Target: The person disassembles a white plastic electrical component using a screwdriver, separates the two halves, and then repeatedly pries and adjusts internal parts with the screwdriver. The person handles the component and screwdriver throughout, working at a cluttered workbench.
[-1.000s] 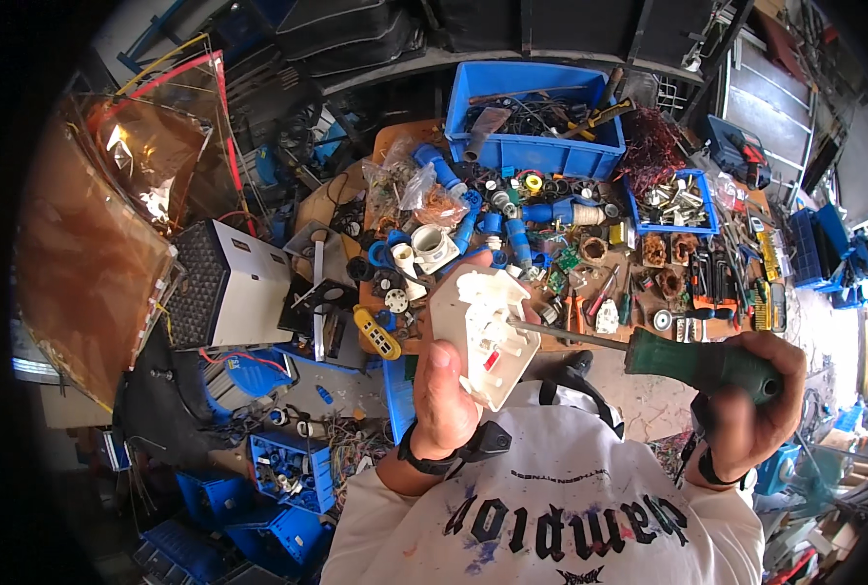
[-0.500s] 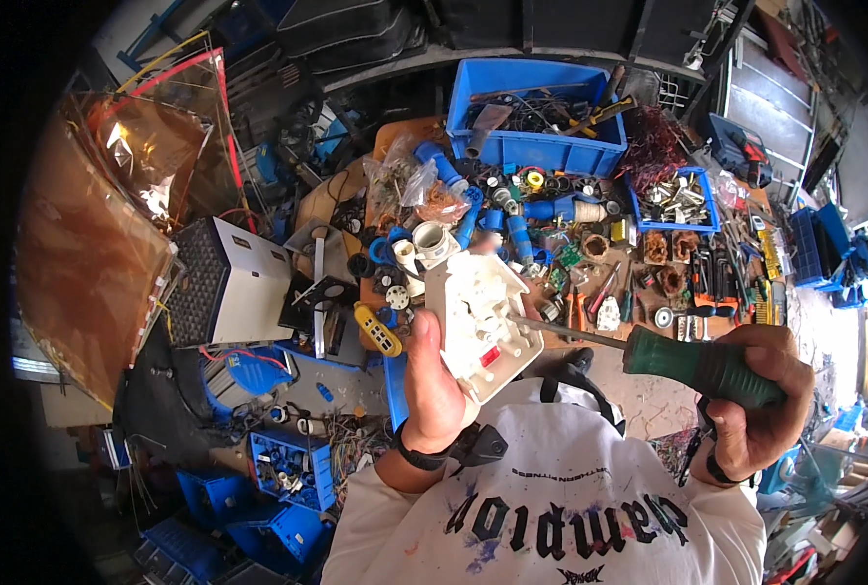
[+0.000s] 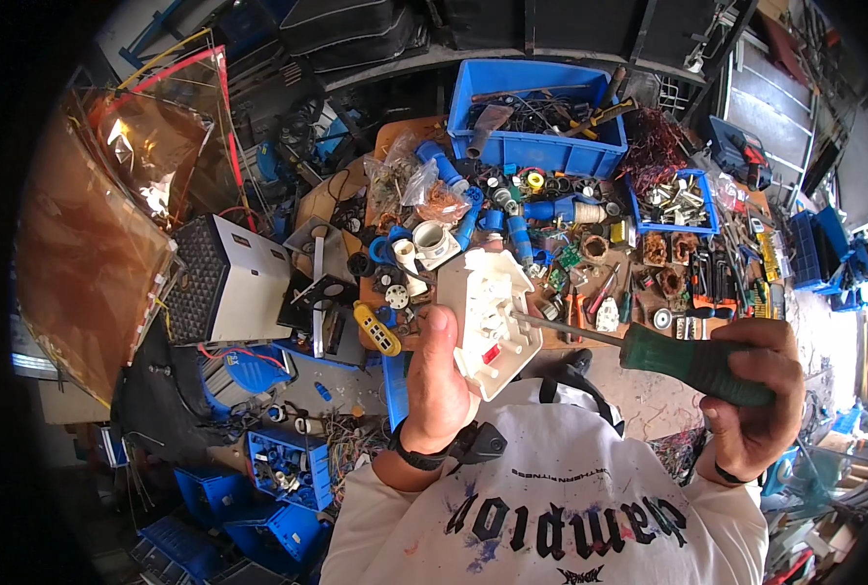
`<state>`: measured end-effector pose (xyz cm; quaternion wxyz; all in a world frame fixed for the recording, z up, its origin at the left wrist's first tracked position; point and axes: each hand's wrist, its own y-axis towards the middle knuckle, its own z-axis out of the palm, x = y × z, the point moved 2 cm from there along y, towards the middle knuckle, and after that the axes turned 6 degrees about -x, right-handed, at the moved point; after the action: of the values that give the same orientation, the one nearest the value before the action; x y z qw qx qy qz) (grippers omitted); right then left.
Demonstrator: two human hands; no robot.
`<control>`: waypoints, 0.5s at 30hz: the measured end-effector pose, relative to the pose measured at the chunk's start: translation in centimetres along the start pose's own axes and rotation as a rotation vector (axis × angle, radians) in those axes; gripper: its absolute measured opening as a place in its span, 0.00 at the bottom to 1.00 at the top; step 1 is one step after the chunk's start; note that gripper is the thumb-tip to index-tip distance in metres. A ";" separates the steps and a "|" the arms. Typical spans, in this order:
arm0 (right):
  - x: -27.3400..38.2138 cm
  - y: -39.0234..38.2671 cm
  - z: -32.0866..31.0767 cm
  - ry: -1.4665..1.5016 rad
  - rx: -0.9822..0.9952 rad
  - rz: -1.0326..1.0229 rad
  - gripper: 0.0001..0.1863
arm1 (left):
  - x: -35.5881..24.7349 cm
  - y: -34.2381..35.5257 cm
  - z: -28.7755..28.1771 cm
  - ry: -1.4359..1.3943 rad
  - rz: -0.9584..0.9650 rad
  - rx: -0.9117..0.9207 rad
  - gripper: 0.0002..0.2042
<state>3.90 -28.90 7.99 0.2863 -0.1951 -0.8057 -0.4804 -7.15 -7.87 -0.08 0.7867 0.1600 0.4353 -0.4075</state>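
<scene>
A cream plastic housing [image 3: 468, 336], with its hollow inner side showing, is gripped in my left hand [image 3: 439, 385]. Its thumb lies along the housing's left side, while the other fingers are hidden beneath. A small red part [image 3: 492, 353] sits inside the housing. My right hand [image 3: 761, 390] is wrapped round the green handle of a screwdriver [image 3: 683, 364]. The shaft points left, and its tip reaches into the housing near the middle; whether it sits on a screw is too small to tell.
Beyond my hands, a wooden workbench [image 3: 649, 314] carries pliers, blue fittings and copper windings. A large blue crate [image 3: 551, 146] of cables stands at the back, beside a smaller blue tray [image 3: 692, 200] of metal parts. A yellow plate with dark slots [image 3: 376, 330] lies left of the housing.
My right hand and the screwdriver handle have shifted slightly left, and the grip looks a little turned. The housing has moved slightly in my left hand's grasp.
</scene>
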 end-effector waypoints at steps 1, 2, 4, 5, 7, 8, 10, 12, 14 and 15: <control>0.1 0.1 0.2 -0.033 -0.008 0.010 0.24 | 0.0 -0.1 -0.1 0.017 0.011 -0.008 0.40; 0.0 0.0 0.1 -0.057 0.007 0.050 0.25 | 0.0 -0.1 -0.2 0.027 0.021 -0.008 0.40; -0.1 -0.3 -0.6 -0.121 0.024 0.139 0.29 | -0.2 0.1 -0.1 0.046 0.028 0.011 0.40; 0.0 -0.2 -0.9 -0.158 0.053 0.150 0.29 | 0.0 0.3 0.1 0.038 0.030 -0.006 0.40; 0.2 0.1 -1.3 -0.213 0.120 0.167 0.31 | 0.3 0.1 0.3 0.028 0.044 -0.059 0.40; 0.2 0.2 -1.2 -0.174 0.112 0.095 0.30 | 0.3 0.0 0.3 0.033 0.055 -0.055 0.40; -0.2 0.2 -0.5 -0.098 0.094 -0.053 0.29 | 0.1 -0.1 0.2 0.040 0.079 -0.046 0.39; -0.5 0.1 -0.3 -0.037 0.065 -0.047 0.26 | 0.1 0.0 -0.2 0.087 0.115 -0.037 0.40; -0.5 0.0 -0.4 -0.006 0.060 -0.043 0.24 | 0.1 0.2 -0.1 0.102 0.123 -0.034 0.40; -0.5 -0.1 -0.5 -0.005 0.072 -0.045 0.23 | 0.0 0.2 0.1 0.093 0.115 -0.038 0.40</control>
<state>4.34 -29.39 7.80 0.2803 -0.1679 -0.8273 -0.4570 -6.96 -7.83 -0.08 0.7906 0.1883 0.4692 -0.3454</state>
